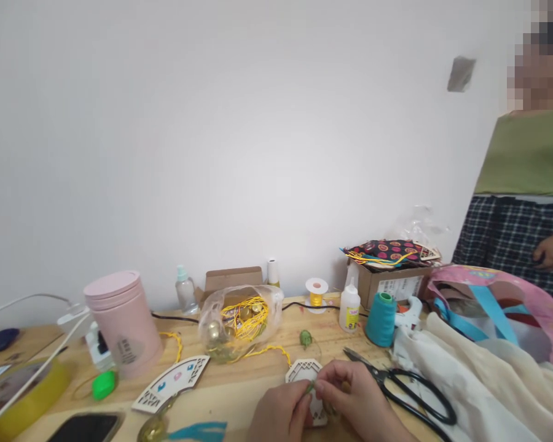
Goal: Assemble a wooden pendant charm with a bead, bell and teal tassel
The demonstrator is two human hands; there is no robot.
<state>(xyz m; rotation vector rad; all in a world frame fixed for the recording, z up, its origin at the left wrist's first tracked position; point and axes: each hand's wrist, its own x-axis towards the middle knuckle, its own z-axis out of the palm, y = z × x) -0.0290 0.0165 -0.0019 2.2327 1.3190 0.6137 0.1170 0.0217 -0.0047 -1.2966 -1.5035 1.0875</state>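
My left hand (283,412) and my right hand (357,399) meet low in the view, fingertips pinched together. Between them shows a small bit of green thread (310,387), mostly covered by the fingers. Below and behind the fingers is a pale octagonal cut-out wooden piece (299,370), partly hidden by both hands. Just beyond it a little ball of green thread (305,337) rests on the table. Black-handled scissors (399,387) lie right beside my right hand. To the left are a fan-shaped wooden piece (172,383) and a teal tassel (198,431).
Along the back stand a plastic bag of yellow cords (207,313), a yellow thread spool (316,298), a glue bottle (349,310), a teal thread cone (380,322) and a cardboard box (394,282). White cloth (470,380) covers the right side. A pink canister (124,325) stands left. Another person (525,159) stands at right.
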